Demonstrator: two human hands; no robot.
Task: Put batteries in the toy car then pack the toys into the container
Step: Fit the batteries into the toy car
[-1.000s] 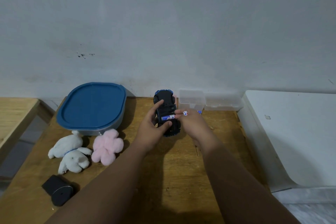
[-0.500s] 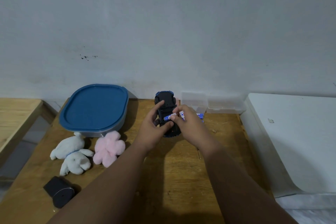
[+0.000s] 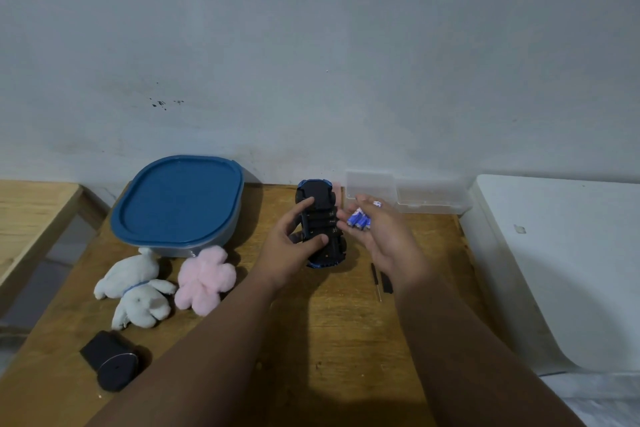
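Toy car (image 3: 320, 218): turned underside up at the middle far part of the wooden table (image 3: 311, 340); its open battery bay is seen facing upward, with no battery discernible inside.
Left hand (image 3: 294, 246): closed around the car, the thumb laid across the near part of the underside and the index finger placed on the far part.
Right hand (image 3: 384, 236): held palm up just right of the car, not touching it; the fingers are loosely cupped around the batteries.
Batteries (image 3: 360, 220): several blue and white cells, bunched in the right hand's fingers; the exact count cannot be told.
Container (image 3: 178, 204): grey tub closed by a blue lid, set at the far left of the table, well left of the car.
White plush (image 3: 136, 291): laid just near of the container, on the left.
Pink plush (image 3: 204, 276): placed beside the white plush, on its right, touching the container's near wall.
Black object (image 3: 110, 359): a dark piece with a round end, found at the near left corner.
Clear plastic box (image 3: 408, 196): stood open against the wall, far right, partly masked by the right hand's fingertips.
Screwdriver (image 3: 375, 279): a thin dark tool lying on the table near of the right hand, beside a small black piece (image 3: 387, 282) partly covered by the wrist.
White surface (image 3: 561, 270): a pale block bordering the table on the right.
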